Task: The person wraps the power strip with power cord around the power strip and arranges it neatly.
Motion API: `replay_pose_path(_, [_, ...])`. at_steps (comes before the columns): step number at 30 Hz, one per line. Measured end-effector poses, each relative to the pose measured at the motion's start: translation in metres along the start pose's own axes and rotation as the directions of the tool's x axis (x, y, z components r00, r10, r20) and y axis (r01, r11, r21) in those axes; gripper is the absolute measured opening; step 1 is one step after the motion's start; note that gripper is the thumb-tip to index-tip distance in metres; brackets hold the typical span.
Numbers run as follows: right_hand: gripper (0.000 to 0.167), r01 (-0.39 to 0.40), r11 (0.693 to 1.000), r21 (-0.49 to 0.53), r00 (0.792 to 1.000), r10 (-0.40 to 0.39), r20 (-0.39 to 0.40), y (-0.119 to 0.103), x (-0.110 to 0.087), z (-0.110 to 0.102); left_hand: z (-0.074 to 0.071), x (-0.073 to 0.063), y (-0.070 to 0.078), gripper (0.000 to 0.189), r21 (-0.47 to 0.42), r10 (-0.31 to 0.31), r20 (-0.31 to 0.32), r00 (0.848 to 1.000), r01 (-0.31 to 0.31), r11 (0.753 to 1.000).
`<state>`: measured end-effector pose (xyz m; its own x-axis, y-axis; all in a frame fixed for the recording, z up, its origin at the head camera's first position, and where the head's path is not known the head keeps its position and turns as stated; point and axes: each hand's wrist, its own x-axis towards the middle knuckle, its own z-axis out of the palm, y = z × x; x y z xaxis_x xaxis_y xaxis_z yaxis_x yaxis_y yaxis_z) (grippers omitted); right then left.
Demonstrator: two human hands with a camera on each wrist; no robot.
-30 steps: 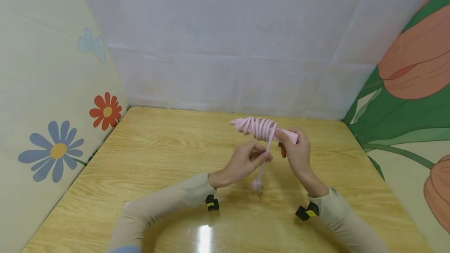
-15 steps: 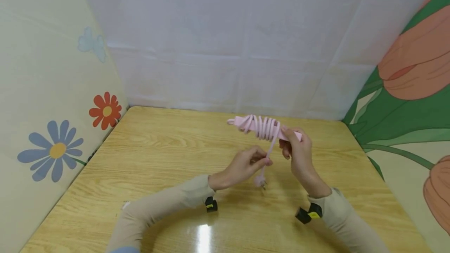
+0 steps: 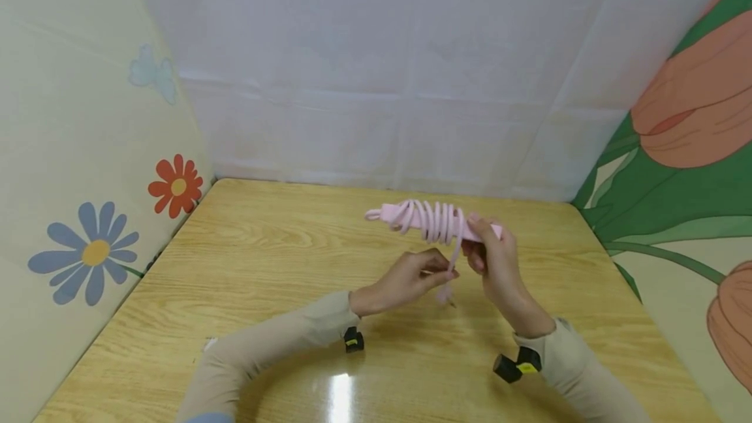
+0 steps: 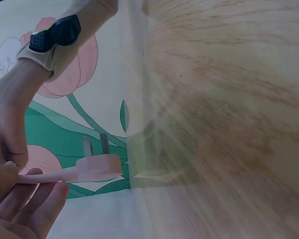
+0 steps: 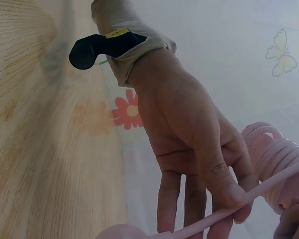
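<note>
A pink power strip (image 3: 390, 213) is held above the table, its own cord (image 3: 437, 222) wound round it in several turns. My right hand (image 3: 498, 260) grips its right end, thumb on top. Below the strip, my left hand (image 3: 408, 281) pinches the free cord between thumb and fingers. The plug (image 4: 99, 167) hangs just past those fingers, its metal pins plain in the left wrist view. In the right wrist view, the cord runs from the left hand (image 5: 199, 144) up to the windings; only a bit of the right hand (image 5: 293, 221) shows there.
Both hands are over a wood-grain table (image 3: 264, 234). A white sheet (image 3: 352, 83) stands behind it, with flower-printed panels at the left (image 3: 70, 149) and right (image 3: 693, 214). A small white object (image 3: 209, 343) lies by the left forearm.
The power strip has shifted a little to the left and levelled out. The plug has come up and right, closer to my left fingers. Both hands keep their holds.
</note>
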<state>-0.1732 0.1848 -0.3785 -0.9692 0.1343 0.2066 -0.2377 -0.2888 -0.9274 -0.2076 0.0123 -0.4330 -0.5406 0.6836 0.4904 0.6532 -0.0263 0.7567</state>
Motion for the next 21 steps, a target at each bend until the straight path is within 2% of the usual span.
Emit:
replay_pose_path(6, [0.026, 0.029, 0.999, -0.017, 0.998, -0.029, 0.049, -0.002, -0.004, 0.001, -0.002, -0.002, -0.003, 0.012, 0.060, -0.022, 0.023, 0.999, 0.021, 0.998])
replay_pose_path(11, [0.026, 0.014, 1.000, -0.026, 0.995, -0.011, 0.100, -0.004, -0.007, 0.002, -0.002, -0.004, -0.008, 0.013, 0.116, -0.012, 0.041, 0.999, 0.008, 0.993])
replay_pose_path(14, [0.028, -0.002, 1.000, -0.029, 0.990, 0.006, 0.144, -0.005, -0.008, 0.001, -0.002, -0.004, -0.009, 0.015, 0.104, -0.032, 0.045, 0.999, 0.027, 0.994])
replay_pose_path(16, [0.026, -0.008, 1.000, -0.030, 0.985, 0.013, 0.173, -0.006, -0.010, 0.001, -0.003, -0.003, -0.010, 0.023, 0.101, -0.021, 0.032, 0.999, 0.017, 0.995])
replay_pose_path(17, [0.026, -0.010, 1.000, -0.030, 0.983, 0.015, 0.184, -0.007, -0.011, 0.001, -0.004, -0.002, -0.010, 0.028, 0.133, 0.002, 0.016, 1.000, -0.004, 0.991])
replay_pose_path(19, [0.024, -0.013, 1.000, -0.025, 0.980, 0.018, 0.197, -0.008, -0.012, 0.001, -0.007, -0.001, -0.010, 0.040, 0.235, 0.075, -0.019, 0.997, -0.068, 0.970])
replay_pose_path(20, [0.024, -0.013, 1.000, -0.025, 0.979, 0.018, 0.201, -0.008, -0.013, 0.001, -0.008, -0.001, -0.011, 0.046, 0.306, 0.129, -0.036, 0.991, -0.112, 0.945])
replay_pose_path(21, [0.023, -0.013, 1.000, -0.023, 0.979, 0.018, 0.203, -0.009, -0.014, 0.001, -0.010, -0.001, -0.012, 0.053, 0.412, 0.194, -0.044, 0.980, -0.159, 0.897])
